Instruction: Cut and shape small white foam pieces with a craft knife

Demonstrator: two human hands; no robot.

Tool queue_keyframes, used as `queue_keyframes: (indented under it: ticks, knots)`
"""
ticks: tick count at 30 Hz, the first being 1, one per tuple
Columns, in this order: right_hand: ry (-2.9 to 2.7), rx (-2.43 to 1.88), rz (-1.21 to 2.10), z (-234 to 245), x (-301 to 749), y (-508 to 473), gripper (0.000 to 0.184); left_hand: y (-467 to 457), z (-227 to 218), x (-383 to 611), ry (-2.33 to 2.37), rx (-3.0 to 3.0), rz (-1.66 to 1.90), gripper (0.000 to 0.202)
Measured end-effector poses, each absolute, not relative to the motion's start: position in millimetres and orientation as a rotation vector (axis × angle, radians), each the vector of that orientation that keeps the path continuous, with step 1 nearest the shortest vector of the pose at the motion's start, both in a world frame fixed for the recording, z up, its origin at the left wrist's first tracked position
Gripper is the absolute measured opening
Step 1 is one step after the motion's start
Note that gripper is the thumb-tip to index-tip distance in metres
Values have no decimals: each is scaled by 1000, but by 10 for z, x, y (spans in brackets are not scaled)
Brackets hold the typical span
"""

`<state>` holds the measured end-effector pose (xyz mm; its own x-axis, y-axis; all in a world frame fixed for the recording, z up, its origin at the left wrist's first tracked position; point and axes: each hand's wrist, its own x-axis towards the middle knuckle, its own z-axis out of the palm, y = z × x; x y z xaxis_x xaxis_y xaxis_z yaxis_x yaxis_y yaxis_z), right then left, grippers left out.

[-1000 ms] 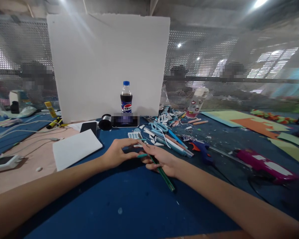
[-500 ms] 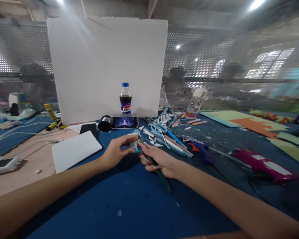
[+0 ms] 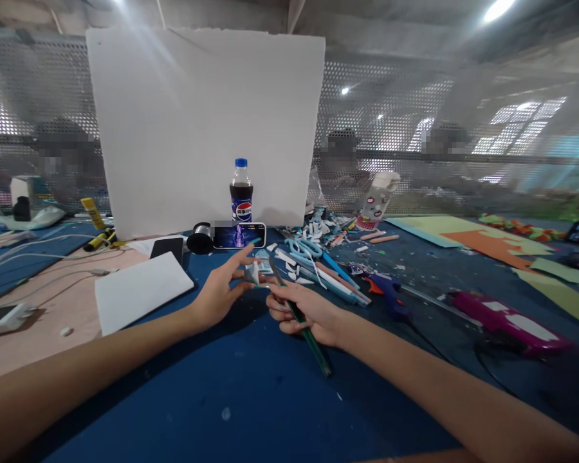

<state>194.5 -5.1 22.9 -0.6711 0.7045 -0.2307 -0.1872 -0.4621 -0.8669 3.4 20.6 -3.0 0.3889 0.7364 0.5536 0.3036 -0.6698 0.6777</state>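
Note:
My right hand (image 3: 309,312) is wrapped round a green craft knife (image 3: 317,352), its blade pointing away from me and to the left. Close beside the blade, my left hand (image 3: 215,292) pinches a small pale grey-blue piece (image 3: 251,274) between thumb and fingers. The index finger of that hand is raised off the piece. The right fingertips come near the piece's lower edge; whether they touch it I cannot tell. Both hands are just above the blue table surface (image 3: 188,399).
Beyond my hands stand a cola bottle (image 3: 241,193) and a propped phone (image 3: 241,236). To the right lie blue scissors (image 3: 305,248), white scraps, a glue gun (image 3: 390,296) and a magenta device (image 3: 509,321). A white sheet (image 3: 142,292) is at left.
My left index finger has lifted away from the small piece, and more of the piece shows. My right hand keeps the knife in nearly the same place. The view has shifted slightly.

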Motion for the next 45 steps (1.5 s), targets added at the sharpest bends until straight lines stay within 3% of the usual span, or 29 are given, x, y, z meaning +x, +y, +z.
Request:
queue_keyframes:
  ticks: [3, 10, 17, 20, 33, 40, 45]
  knots:
    - [-1194, -809, 2156, 232, 1947, -56, 11, 218, -42, 20, 975, 2353, 1173, 43]
    - [-1110, -818, 2187, 241, 1969, -22, 11, 202, -47, 17, 1115, 2424, 1165, 39]
    - [-1170, -1053, 1900, 315, 2052, 80, 19, 151, 39, 30, 1284, 2362, 1069, 23]
    - [-1257, -1017, 1927, 323, 2056, 68, 22, 142, 46, 34, 1232, 2396, 1038, 18]
    - [-1470, -1063, 1857, 244, 1990, 6, 29, 132, -11, 67, 1069, 2755, 861, 31]
    - [-1531, -1066, 1809, 237, 1975, -12, 27, 129, -38, 53, 985, 2808, 988, 38]
    - [-1582, -1074, 1779, 233, 1975, -5, 25, 141, -50, 53, 963, 2845, 988, 24]
